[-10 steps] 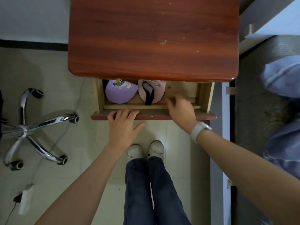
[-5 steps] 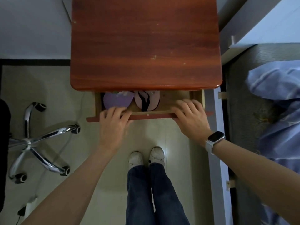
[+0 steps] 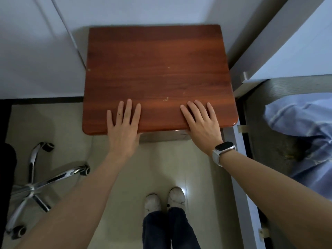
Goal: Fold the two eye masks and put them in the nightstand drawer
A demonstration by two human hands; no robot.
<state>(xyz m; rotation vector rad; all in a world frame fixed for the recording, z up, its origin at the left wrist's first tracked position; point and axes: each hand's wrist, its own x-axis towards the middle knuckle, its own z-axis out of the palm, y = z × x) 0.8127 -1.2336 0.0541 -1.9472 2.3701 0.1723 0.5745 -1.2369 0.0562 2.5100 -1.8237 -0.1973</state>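
Note:
The reddish-brown wooden nightstand [image 3: 158, 69] fills the middle of the view, seen from above. Its drawer [image 3: 162, 137] is pushed in; only a thin dark strip of its front shows under the top's near edge. The two eye masks are hidden from view. My left hand [image 3: 124, 126] lies flat over the near edge of the top, fingers spread, holding nothing. My right hand [image 3: 202, 122], with a watch on its wrist, lies flat over the same edge further right, also holding nothing.
An office chair's chrome wheeled base [image 3: 36, 180] stands on the floor at the left. A bed frame [image 3: 240, 177] and blue bedding [image 3: 303, 126] run along the right. My white shoes [image 3: 164, 199] stand on the tiled floor before the nightstand. A white wall lies behind.
The drawer, open with both masks showing a second ago, has slid shut under both hands. My hands have moved from the drawer front up onto the nightstand's near edge.

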